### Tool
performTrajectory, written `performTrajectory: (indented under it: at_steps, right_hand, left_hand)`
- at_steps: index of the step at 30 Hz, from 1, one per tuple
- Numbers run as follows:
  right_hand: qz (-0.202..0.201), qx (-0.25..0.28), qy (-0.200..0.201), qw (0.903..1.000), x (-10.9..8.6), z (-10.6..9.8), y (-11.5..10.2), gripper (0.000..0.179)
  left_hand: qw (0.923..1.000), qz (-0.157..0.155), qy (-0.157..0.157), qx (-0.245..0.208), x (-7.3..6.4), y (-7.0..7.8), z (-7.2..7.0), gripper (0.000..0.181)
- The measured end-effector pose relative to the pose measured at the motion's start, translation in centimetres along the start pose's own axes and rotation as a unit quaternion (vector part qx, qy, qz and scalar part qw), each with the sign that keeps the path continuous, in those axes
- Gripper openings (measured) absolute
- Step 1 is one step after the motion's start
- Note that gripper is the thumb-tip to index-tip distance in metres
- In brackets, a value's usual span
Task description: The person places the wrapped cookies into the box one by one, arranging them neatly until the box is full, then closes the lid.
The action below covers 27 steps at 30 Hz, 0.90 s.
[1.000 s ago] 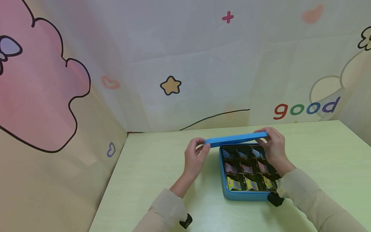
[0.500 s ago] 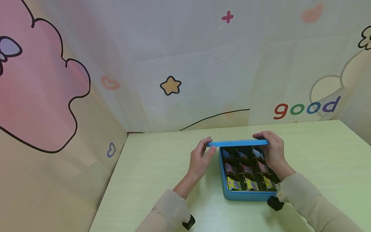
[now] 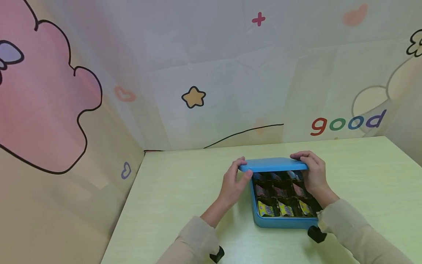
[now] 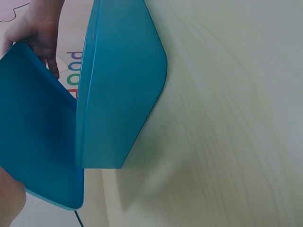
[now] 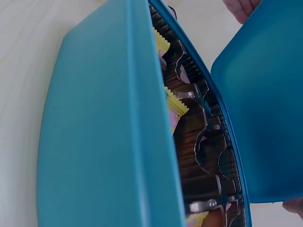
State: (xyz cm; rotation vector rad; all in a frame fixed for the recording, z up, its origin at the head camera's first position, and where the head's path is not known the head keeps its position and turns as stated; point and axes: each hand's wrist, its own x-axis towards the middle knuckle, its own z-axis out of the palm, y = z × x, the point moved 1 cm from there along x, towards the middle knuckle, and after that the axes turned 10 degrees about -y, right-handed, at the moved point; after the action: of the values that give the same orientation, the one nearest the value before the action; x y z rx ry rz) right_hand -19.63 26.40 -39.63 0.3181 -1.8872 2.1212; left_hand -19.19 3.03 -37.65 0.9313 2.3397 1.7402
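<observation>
A blue lid (image 3: pixel 273 164) slants over the back edge of a blue tin box (image 3: pixel 283 223), its front edge overlapping the back row of compartments in the head view. My left hand (image 3: pixel 232 185) pinches the lid's left end, fingers on top and thumb at the front corner. At the opposite end my right hand (image 3: pixel 314 176) grips it. The lid's hollow underside (image 5: pixel 260 109) faces the box in the right wrist view. Inside the box, a dark divided tray holds small wrapped candies: yellow ones (image 3: pixel 285 209) in front, pink (image 3: pixel 281 192) in the middle, blue (image 3: pixel 275 176) at the back.
The box stands on a pale green-yellow table (image 3: pixel 171 198). Behind it rises a printed cloth backdrop (image 3: pixel 230 95) with a star and the word "good". The right forearm's sleeve (image 3: pixel 352 223) passes beside the box's right side.
The lid has come down and slightly right, from slanting sideways to nearly level across, and its top surface now shows. Both hands moved with it, the left one farther right. The box has stayed put.
</observation>
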Motion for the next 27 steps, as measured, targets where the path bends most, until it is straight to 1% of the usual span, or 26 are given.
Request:
performTrajectory:
  at_steps: [1,5,8,12,15,19,24,27]
  right_hand:
    - [0.002,-0.006,-0.001,1.0000,-0.1,-0.1,0.0,0.026]
    - [0.013,-0.033,-0.006,0.9993,-0.3,-0.4,-0.2,0.026]
    - [0.024,-0.047,-0.019,0.9984,-0.4,-0.7,-0.2,0.027]
    - [0.038,-0.049,-0.052,0.9967,-0.6,-1.1,-0.1,0.028]
    - [0.047,-0.048,-0.079,0.9946,-0.7,-1.5,0.0,0.030]
    - [0.053,-0.049,-0.102,0.9922,-0.9,-1.8,0.2,0.033]
    - [0.057,-0.050,-0.103,0.9918,-1.1,-2.1,0.2,0.034]
    - [0.061,-0.052,-0.099,0.9919,-1.2,-2.3,0.2,0.033]
  left_hand:
    - [1.0000,0.000,-0.002,0.004,0.0,-0.1,0.1,0.046]
    - [0.9998,0.005,-0.012,0.016,0.5,-2.3,0.7,0.045]
    - [0.9995,0.011,-0.014,0.026,0.9,-4.0,1.2,0.045]
    - [0.9993,0.018,-0.011,0.032,0.8,-4.4,1.5,0.048]
    - [0.9994,0.020,-0.008,0.029,0.6,-4.5,1.8,0.049]
    - [0.9995,0.021,-0.004,0.025,0.5,-4.8,2.2,0.048]
    - [0.9991,0.029,-0.006,0.031,0.3,-5.0,2.7,0.050]
    - [0.9983,0.035,-0.008,0.045,0.3,-5.1,3.0,0.050]
